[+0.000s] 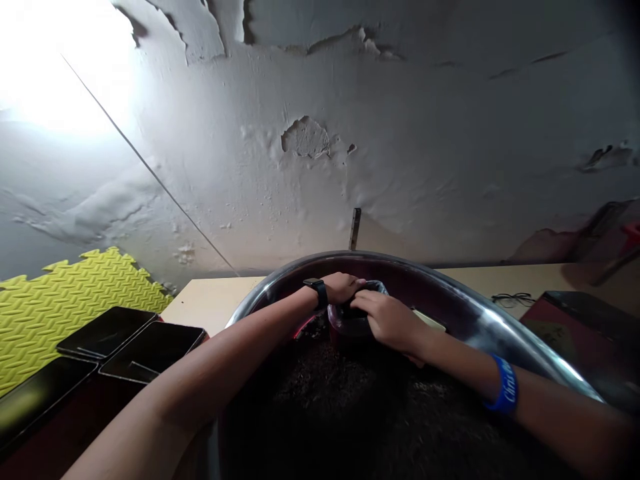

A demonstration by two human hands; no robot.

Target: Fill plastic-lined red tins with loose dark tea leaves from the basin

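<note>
- Two hands are meeting over a small pot (pixel 343 328), which is standing on dark soil (pixel 320 380) near the far side of a metal basin (pixel 475 307).
- On the near wall of fingers I am seeing bent knuckles: the left hand (pixel 344 287) is resting over the pot's mouth, and the right hand (pixel 387 319) is lying across it from the other side. I cannot tell whether either is gripping anything, because the fingertips are hiding.
- I am judging that the pot could tip if one hand pushes harder, since loose soil is probably giving it weak footing.
- I am also minding spills over its rim, should the fingers drag soil outward, and grit getting into the dark watch (pixel 317 292).
- "Chris" is showing in white on the blue wristband (pixel 504 383); further letters are curving away. I am finding no readable brand on the watch.
</note>
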